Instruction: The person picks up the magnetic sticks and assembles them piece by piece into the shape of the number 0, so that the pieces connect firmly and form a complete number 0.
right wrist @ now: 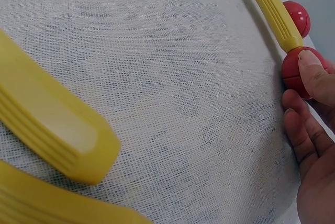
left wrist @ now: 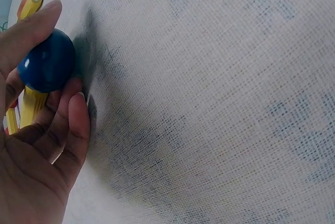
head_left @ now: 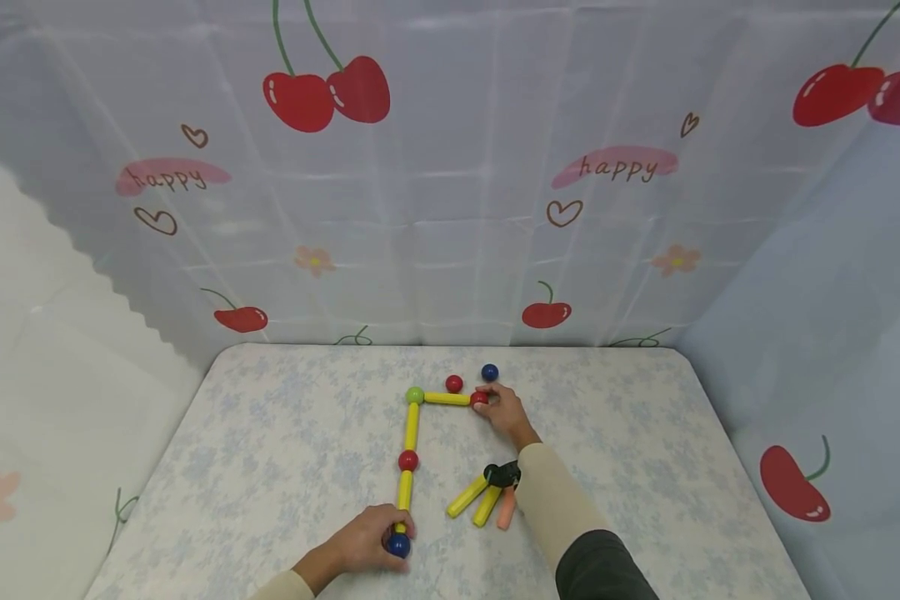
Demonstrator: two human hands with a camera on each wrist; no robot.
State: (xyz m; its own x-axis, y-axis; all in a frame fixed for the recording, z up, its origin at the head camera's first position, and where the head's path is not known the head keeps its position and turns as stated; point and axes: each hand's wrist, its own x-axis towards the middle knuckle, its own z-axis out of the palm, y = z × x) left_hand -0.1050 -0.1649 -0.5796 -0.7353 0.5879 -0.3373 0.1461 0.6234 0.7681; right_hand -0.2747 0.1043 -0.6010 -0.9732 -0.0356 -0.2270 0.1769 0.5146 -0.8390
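Note:
Yellow rods and balls form an angled chain on the table. Its near end is a blue ball [head_left: 398, 545], gripped by my left hand [head_left: 367, 537]; the left wrist view shows thumb and fingers curled round the blue ball [left wrist: 48, 60]. From there a yellow rod [head_left: 405, 492], a red ball [head_left: 408, 460] and another yellow rod [head_left: 412, 427] run up to a green ball [head_left: 415, 395]. A yellow rod [head_left: 447, 399] goes right to a red ball [head_left: 478, 400], which my right hand [head_left: 506, 412] pinches. In the right wrist view my thumb lies on that red ball [right wrist: 294, 73].
A loose red ball [head_left: 453, 383] and a blue ball [head_left: 490, 372] lie beyond the chain's far end. Two yellow rods [head_left: 467, 497] and an orange rod [head_left: 506, 508] lie beside my right forearm, by a black object [head_left: 502, 475]. A patterned curtain [head_left: 450, 250] stands behind the table [head_left: 270, 433].

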